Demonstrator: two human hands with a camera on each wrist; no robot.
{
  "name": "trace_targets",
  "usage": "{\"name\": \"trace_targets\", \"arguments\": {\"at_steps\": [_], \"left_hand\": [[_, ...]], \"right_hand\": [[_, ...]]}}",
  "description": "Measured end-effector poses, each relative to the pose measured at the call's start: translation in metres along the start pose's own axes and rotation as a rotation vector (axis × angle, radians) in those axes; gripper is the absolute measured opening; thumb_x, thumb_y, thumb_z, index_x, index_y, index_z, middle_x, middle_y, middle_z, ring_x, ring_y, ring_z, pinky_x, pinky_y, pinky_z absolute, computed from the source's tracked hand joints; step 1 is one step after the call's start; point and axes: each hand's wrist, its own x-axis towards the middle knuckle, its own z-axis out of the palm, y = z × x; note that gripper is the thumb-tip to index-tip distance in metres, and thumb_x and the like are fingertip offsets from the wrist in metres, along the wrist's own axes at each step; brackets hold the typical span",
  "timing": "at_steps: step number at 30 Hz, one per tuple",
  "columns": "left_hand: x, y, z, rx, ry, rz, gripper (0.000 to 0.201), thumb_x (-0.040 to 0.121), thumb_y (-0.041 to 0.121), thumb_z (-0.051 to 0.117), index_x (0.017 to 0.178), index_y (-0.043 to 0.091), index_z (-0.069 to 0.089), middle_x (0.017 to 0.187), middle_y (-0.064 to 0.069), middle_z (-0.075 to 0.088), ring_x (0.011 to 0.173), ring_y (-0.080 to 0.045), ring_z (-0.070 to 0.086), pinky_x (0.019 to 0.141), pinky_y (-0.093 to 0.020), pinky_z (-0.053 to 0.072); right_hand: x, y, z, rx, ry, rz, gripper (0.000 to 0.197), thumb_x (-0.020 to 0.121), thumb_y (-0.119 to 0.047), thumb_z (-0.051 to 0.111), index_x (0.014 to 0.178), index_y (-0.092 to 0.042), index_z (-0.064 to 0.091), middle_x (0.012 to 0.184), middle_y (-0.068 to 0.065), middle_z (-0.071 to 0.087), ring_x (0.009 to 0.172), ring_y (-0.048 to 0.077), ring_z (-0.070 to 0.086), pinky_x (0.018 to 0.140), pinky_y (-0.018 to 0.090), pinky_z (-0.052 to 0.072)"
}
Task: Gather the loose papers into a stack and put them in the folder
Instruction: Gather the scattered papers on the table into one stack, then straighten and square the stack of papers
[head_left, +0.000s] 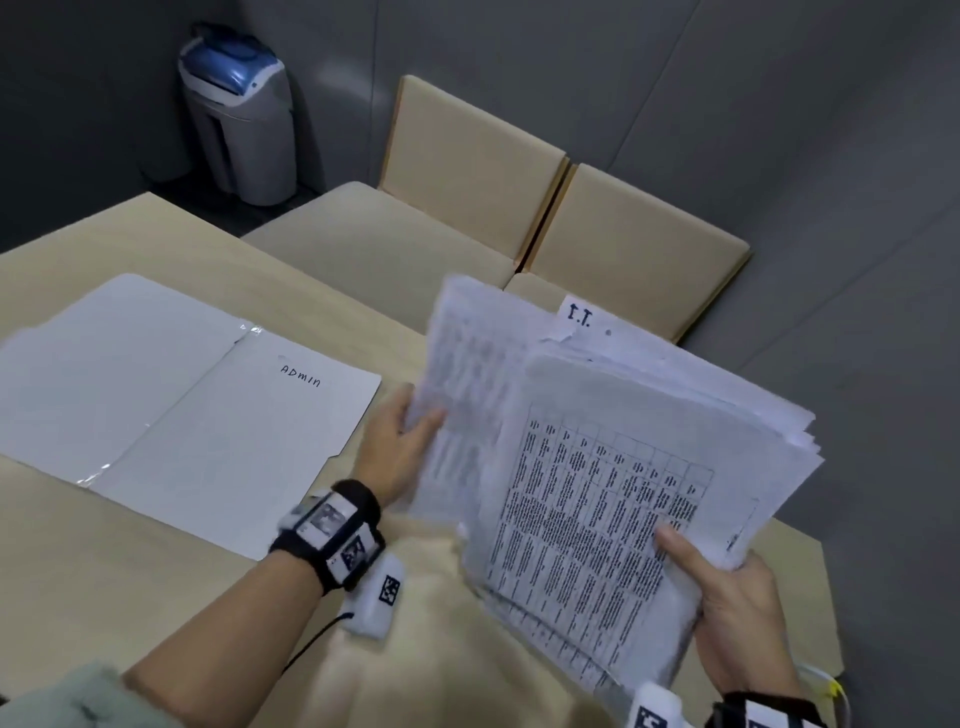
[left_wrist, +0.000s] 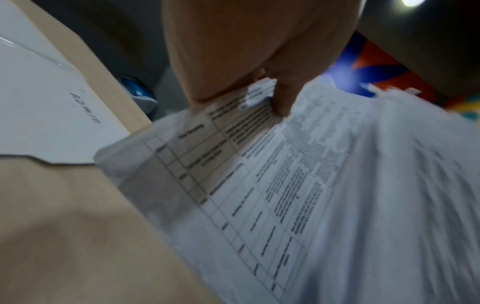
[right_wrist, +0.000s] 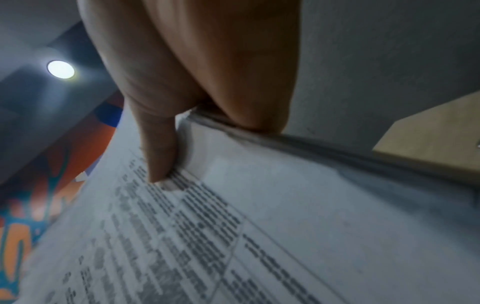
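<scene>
Overhead, from the head camera, we see both hands lifting a thick pile of papers (head_left: 613, 467) above the tabletop (head_left: 156, 597), near its right end. Our left hand (head_left: 400, 447) pinches a few printed sheets at the pile's left edge, thumb on top, and our right hand (head_left: 727, 608) grips the pile's near right corner, thumb pressed on the table of text. A sheet marked "I.T." (head_left: 579, 314) sticks out at the pile's far edge. The folder (head_left: 171, 405) lies open and flat on the tabletop to the left, well apart from the papers, with "ADMIN" written on its right leaf.

Only this view shows the two beige chairs (head_left: 519, 208) behind the tabletop and the grey and blue bin (head_left: 239, 114) in the corner.

Closer in, the left wrist camera shows the left fingers (left_wrist: 283, 96) curled behind the sheets. The right wrist camera shows the right thumb (right_wrist: 161, 148) lying on the print, the pile's thick edge beside it, and a round ceiling lamp (right_wrist: 61, 69).
</scene>
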Motion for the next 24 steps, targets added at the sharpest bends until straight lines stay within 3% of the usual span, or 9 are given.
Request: {"name": "trace_targets", "arguments": {"at_steps": [2, 5, 8, 12, 15, 17, 20, 22, 24], "left_hand": [[0.004, 0.025, -0.018, -0.107, 0.108, 0.027, 0.044, 0.091, 0.036, 0.068, 0.121, 0.005, 0.061, 0.113, -0.016, 0.072, 0.099, -0.027, 0.071, 0.09, -0.052, 0.057], [0.008, 0.061, -0.043, -0.31, 0.026, 0.105, 0.026, 0.095, 0.008, 0.059, 0.121, 0.009, 0.064, 0.105, -0.006, 0.074, 0.086, -0.016, 0.074, 0.08, -0.033, 0.063], [0.003, 0.088, -0.055, -0.496, -0.148, 0.105, 0.028, 0.088, 0.016, 0.06, 0.114, 0.01, 0.068, 0.104, -0.007, 0.076, 0.087, -0.019, 0.075, 0.079, -0.033, 0.064], [-0.006, 0.088, -0.031, -0.394, -0.187, 0.046, 0.022, 0.08, 0.019, 0.069, 0.098, 0.007, 0.075, 0.098, -0.011, 0.079, 0.085, -0.027, 0.074, 0.081, -0.039, 0.061], [-0.012, 0.068, -0.005, -0.344, -0.201, -0.038, 0.029, 0.081, 0.019, 0.074, 0.105, 0.004, 0.069, 0.106, -0.016, 0.077, 0.093, -0.034, 0.074, 0.083, -0.045, 0.061], [-0.012, 0.052, 0.008, -0.262, -0.216, -0.109, 0.037, 0.078, 0.022, 0.079, 0.108, 0.01, 0.06, 0.107, -0.008, 0.075, 0.092, -0.024, 0.075, 0.078, -0.036, 0.062], [-0.015, 0.039, 0.02, -0.187, -0.371, -0.242, 0.065, 0.072, 0.031, 0.085, 0.125, 0.016, 0.049, 0.116, -0.003, 0.072, 0.095, -0.013, 0.076, 0.081, -0.029, 0.061], [-0.016, 0.034, 0.025, -0.19, -0.429, -0.244, 0.054, 0.078, 0.023, 0.083, 0.125, 0.014, 0.059, 0.116, -0.006, 0.075, 0.099, -0.018, 0.076, 0.087, -0.037, 0.061], [-0.019, 0.036, 0.031, -0.202, -0.327, -0.159, 0.036, 0.084, 0.008, 0.077, 0.119, 0.011, 0.066, 0.112, -0.008, 0.078, 0.094, -0.019, 0.078, 0.081, -0.035, 0.063]], "right_hand": [[0.001, -0.001, -0.005, -0.033, 0.047, -0.007, 0.022, 0.075, -0.005, 0.076, 0.096, -0.011, 0.072, 0.086, 0.005, 0.081, 0.076, 0.018, 0.077, 0.066, 0.03, 0.062], [0.002, 0.003, -0.008, -0.053, 0.083, -0.007, 0.02, 0.084, -0.003, 0.07, 0.101, -0.014, 0.072, 0.095, 0.004, 0.081, 0.088, 0.022, 0.076, 0.081, 0.041, 0.06], [0.001, 0.004, 0.001, -0.05, 0.085, 0.018, 0.019, 0.086, -0.001, 0.068, 0.101, -0.014, 0.072, 0.099, 0.007, 0.08, 0.086, 0.023, 0.076, 0.076, 0.038, 0.058], [-0.005, -0.002, 0.021, 0.024, -0.016, 0.075, 0.026, 0.088, 0.0, 0.064, 0.111, -0.01, 0.07, 0.101, 0.011, 0.08, 0.087, 0.027, 0.077, 0.064, 0.035, 0.06], [-0.012, -0.013, 0.033, 0.107, -0.162, 0.084, 0.031, 0.087, 0.002, 0.06, 0.114, -0.011, 0.068, 0.102, 0.011, 0.08, 0.09, 0.029, 0.077, 0.063, 0.034, 0.061], [-0.016, -0.018, 0.039, 0.165, -0.217, 0.077, 0.037, 0.082, -0.001, 0.062, 0.117, -0.012, 0.068, 0.105, 0.011, 0.079, 0.094, 0.03, 0.076, 0.067, 0.037, 0.062], [-0.018, -0.02, 0.042, 0.176, -0.217, 0.058, 0.043, 0.076, -0.008, 0.063, 0.118, -0.007, 0.068, 0.104, 0.01, 0.08, 0.09, 0.028, 0.077, 0.068, 0.04, 0.063], [-0.015, -0.017, 0.044, 0.197, -0.174, 0.058, 0.043, 0.077, -0.016, 0.065, 0.118, -0.004, 0.067, 0.101, 0.011, 0.08, 0.086, 0.025, 0.077, 0.063, 0.036, 0.062], [-0.014, -0.013, 0.047, 0.256, -0.143, 0.057, 0.062, 0.074, -0.044, 0.073, 0.125, -0.008, 0.066, 0.112, 0.009, 0.078, 0.099, 0.024, 0.075, 0.07, 0.032, 0.062]]}}
